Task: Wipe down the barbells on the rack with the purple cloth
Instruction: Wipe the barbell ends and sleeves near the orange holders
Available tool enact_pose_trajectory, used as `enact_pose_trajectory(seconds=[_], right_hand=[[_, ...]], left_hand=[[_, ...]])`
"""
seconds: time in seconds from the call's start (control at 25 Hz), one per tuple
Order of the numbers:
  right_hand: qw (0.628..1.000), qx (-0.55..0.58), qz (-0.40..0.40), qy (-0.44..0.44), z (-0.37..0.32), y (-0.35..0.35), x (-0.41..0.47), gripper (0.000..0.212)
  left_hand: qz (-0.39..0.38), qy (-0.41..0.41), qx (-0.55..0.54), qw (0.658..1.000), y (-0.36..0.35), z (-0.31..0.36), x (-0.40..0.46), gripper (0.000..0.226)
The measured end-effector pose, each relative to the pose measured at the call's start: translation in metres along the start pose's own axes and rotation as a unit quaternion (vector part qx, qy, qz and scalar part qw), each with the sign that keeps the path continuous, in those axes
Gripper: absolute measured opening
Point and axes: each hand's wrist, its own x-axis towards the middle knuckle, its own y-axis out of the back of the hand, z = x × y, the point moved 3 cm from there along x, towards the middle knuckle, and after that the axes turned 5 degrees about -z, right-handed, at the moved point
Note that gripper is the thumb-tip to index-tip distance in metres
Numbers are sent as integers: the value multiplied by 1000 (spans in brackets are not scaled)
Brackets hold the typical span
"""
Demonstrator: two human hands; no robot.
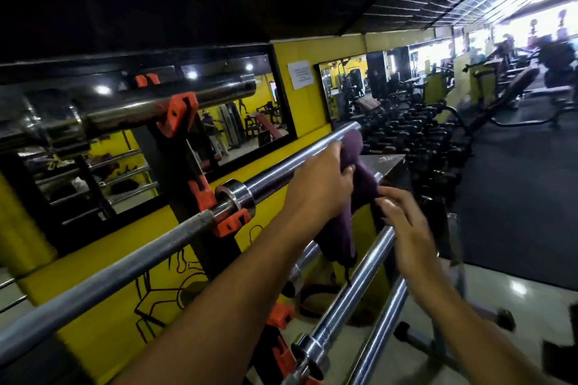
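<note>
A soft purple cloth (350,191) is draped over the smooth sleeve end of a long shiny steel barbell (175,231), which rests in the orange plastic hooks (231,222) of a black metal rack (187,172) beside a yellow wall (300,103). The cloth is held by the left hand (319,184), with the fingers curled over the top of the bar and the cloth bunched under them, while its loose end hangs down below the bar. The right hand (403,222) is seen just beside the hanging part of the cloth, with its fingers a little bent and spread; it is blurred, and nothing seems to be gripped by it. More shiny steel bars (369,284) are stored lower on the rack, and one thick bar (150,106) is kept up higher. The step in hand looks like the wiping of this bar's end. Next, the cloth probably needs to be wrapped snugly round the bar and slid along its whole length, and the hanging end may need to be gathered up first so it is not caught on the lower bars.
</note>
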Motion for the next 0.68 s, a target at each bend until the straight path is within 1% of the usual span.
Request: enact_pose_trajectory(seconds=[0.04,0.08,0.12,0.16,0.2,0.24,0.32,0.36,0.44,0.52,0.6,0.68], right_hand=[[991,120,-3,-51,8,-11,0,28],[962,248,8,-112,13,-18,7,34],[921,351,20,-170,18,-22,19,39],[890,409,39,-199,24,-21,32,45],[871,442,56,-208,31,-18,47,49],[865,451,73,-208,39,-14,61,54],[858,449,92,-232,52,-6,83,64],[859,440,102,-242,56,-3,92,66],[862,429,101,-250,64,2,112,64],[862,427,104,-252,71,-2,135,65],[870,412,89,-256,81,-15,156,73],[860,413,117,-274,94,-30,182,84]], left_hand=[[-33,-49,-1,998,-8,12,7,44],[-92,-102,-5,991,-15,25,10,45],[-163,-141,-2,977,-22,34,10,47],[-222,-161,9,961,-25,36,12,51],[-257,-169,23,951,-22,33,16,52],[-263,-176,48,947,-14,26,23,53],[-233,-185,125,947,11,2,39,54],[-226,-176,152,946,24,-17,43,55],[-246,-141,178,942,41,-57,42,60],[-274,-116,196,934,44,-89,31,64],[-276,-120,210,930,42,-105,23,64],[-263,-133,213,931,44,-107,22,61]])
